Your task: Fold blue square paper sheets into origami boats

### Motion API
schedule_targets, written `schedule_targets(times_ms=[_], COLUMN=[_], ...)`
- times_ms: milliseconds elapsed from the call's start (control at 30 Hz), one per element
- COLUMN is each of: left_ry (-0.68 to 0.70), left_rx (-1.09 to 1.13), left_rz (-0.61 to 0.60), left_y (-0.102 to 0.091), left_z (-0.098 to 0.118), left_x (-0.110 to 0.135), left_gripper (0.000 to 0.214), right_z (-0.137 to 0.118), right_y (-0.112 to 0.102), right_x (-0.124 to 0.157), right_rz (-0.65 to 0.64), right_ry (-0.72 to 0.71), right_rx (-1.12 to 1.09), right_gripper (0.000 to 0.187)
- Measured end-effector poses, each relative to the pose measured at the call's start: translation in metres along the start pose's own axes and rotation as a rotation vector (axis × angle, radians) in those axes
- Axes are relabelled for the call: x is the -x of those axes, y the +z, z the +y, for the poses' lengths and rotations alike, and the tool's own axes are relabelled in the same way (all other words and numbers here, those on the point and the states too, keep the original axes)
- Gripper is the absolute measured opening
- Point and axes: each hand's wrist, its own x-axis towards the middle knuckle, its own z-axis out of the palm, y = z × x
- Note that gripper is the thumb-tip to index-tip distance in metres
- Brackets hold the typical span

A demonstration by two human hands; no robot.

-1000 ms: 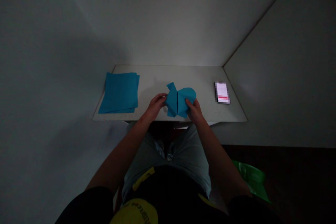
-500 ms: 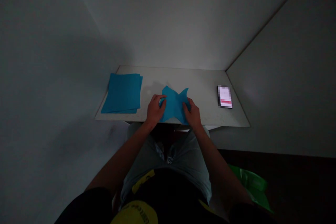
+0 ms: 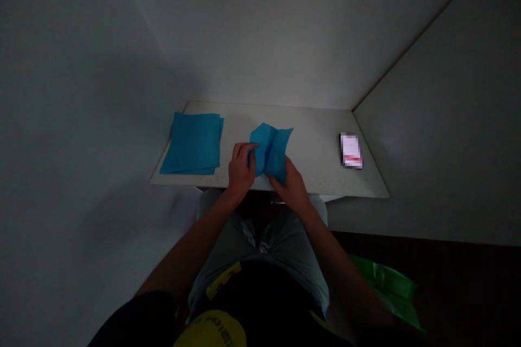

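Note:
A piece of blue paper (image 3: 278, 153) with folds in it is held up between my two hands over the front of the white table. My left hand (image 3: 243, 167) grips its left edge, thumb toward me and fingers curled at the far side. On the other side, my right hand (image 3: 291, 184) pinches the lower right part, the thumb near the bottom of the middle crease. Some of the right fingers are hidden behind the paper. To the left lies a stack of flat blue sheets (image 3: 193, 143), untouched.
A phone with a lit, blurred screen (image 3: 350, 150) lies at the right end of the white table (image 3: 321, 124). Walls stand close behind and on both sides. A green plastic object (image 3: 391, 282) is on the dark floor at lower right.
The blue paper has bent inward along its middle and looks narrower. My right hand has shifted left and down to the paper's lower edge; my left hand stays on the left edge.

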Motion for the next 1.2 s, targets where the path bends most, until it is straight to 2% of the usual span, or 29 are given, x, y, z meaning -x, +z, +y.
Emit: schedule_targets(times_ms=[100, 200, 367, 433, 533, 633, 700, 767, 833, 900, 967, 1100, 1200], left_ry=[-0.013, -0.024, -0.057, -0.075, -0.102, -0.172, -0.200, -0.158, -0.073, -0.017, -0.007, -0.017, 0.011], left_rx=[-0.040, -0.056, -0.095, -0.110, -0.130, -0.161, -0.222, -0.270, -0.238, -0.157, -0.117, -0.183, -0.222], left_rz=[0.088, 0.103, 0.022, -0.016, -0.117, -0.232, -0.250, -0.253, -0.305, -0.382, -0.430, -0.456, -0.445], left_y=[-0.006, -0.010, -0.019, -0.025, -0.033, -0.032, -0.022, -0.005, 0.016, 0.037, 0.053, 0.061, 0.054], left_z=[-0.005, -0.012, -0.035, -0.049, -0.070, -0.083, -0.083, -0.076, -0.068, -0.062, -0.061, -0.072, -0.079], left_x=[-0.002, -0.003, -0.007, -0.012, -0.021, -0.027, -0.025, -0.019, -0.012, -0.006, -0.002, 0.002, 0.005], left_gripper=[0.032, 0.034, 0.063, 0.066, 0.066, 0.064, 0.062, 0.056, 0.049, 0.049, 0.058, 0.072, 0.075], right_z=[0.009, 0.018, 0.032, 0.042, 0.067, 0.093, 0.102, 0.101, 0.092, 0.080, 0.071, 0.080, 0.106], right_y=[-0.004, -0.009, -0.032, -0.047, -0.071, -0.087, -0.089, -0.084, -0.071, -0.052, -0.030, 0.005, 0.000], right_x=[0.003, 0.005, 0.003, 0.000, -0.008, -0.013, -0.013, -0.012, -0.013, -0.018, -0.029, -0.060, -0.083], right_rz=[0.028, 0.041, 0.110, 0.123, 0.070, 0.051, 0.118, 0.209, 0.229, 0.134, -0.025, -0.241, -0.279], right_ry=[0.110, 0.164, 0.184, 0.195, 0.232, 0.247, 0.189, 0.123, 0.066, 0.000, -0.082, -0.151, -0.133], right_rx=[-0.086, -0.072, -0.156, -0.154, -0.139, 0.018, 0.228, 0.442, 0.585, 0.620, 0.587, 0.488, 0.504], right_gripper=[0.058, 0.054, 0.059, 0.063, 0.071, 0.078, 0.083, 0.089, 0.085, 0.070, 0.058, 0.054, 0.057])
